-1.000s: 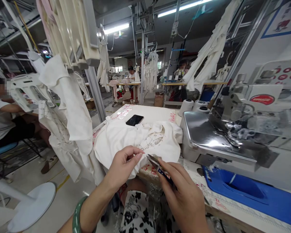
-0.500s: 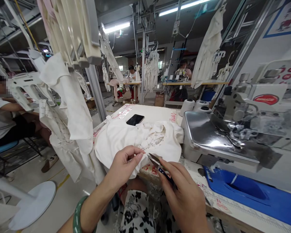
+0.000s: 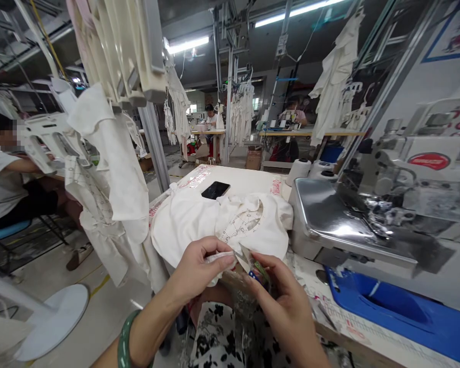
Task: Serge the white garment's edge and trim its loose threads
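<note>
A white garment (image 3: 187,214) with a patterned lining at its neck opening lies bunched over the front of the table. My left hand (image 3: 205,263) is closed, pinching a fold of that garment between thumb and fingers. Small thread snips (image 3: 249,263) with two pointed blades are gripped in my right hand (image 3: 281,296). Their blades stand apart, with the tips close to the fabric at my left fingertips. Whether the tips touch the cloth I cannot tell.
On the table (image 3: 249,176) lies a black phone (image 3: 215,190). A sewing machine (image 3: 410,189) with a shiny metal bed stands at the right, thread cones (image 3: 299,171) behind it and a blue tray (image 3: 398,312) in front. White garments (image 3: 117,168) hang at the left, near a seated person (image 3: 3,179).
The snips' blades have spread wider and the right hand has turned slightly. My left hand has shifted a little right and down with the fold. The view has tilted slightly.
</note>
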A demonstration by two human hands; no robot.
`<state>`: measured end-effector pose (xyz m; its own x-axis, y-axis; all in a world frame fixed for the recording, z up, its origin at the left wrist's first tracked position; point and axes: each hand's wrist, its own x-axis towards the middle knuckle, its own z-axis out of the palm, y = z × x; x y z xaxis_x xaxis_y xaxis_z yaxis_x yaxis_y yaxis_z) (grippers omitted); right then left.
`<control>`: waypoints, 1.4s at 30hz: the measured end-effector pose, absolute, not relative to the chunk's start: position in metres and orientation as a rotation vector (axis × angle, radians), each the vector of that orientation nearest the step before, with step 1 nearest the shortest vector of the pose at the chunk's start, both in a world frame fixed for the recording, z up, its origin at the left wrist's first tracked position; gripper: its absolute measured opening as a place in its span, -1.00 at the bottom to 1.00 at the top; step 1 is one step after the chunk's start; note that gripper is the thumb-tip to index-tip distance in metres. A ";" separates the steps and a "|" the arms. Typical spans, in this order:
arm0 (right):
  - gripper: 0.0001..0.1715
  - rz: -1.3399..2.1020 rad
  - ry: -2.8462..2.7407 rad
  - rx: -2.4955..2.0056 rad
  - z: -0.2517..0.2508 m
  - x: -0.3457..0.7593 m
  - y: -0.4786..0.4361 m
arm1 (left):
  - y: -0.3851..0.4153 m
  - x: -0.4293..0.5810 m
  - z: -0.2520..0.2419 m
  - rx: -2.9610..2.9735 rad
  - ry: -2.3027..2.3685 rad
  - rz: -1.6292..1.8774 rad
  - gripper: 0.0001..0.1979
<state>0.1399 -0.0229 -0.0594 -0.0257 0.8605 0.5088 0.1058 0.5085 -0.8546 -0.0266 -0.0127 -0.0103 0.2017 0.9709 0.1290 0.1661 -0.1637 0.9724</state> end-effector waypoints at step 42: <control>-0.85 -0.032 -2.174 -1.027 -0.024 0.185 -0.015 | -0.004 -0.040 -0.016 1.755 1.207 0.807 -0.81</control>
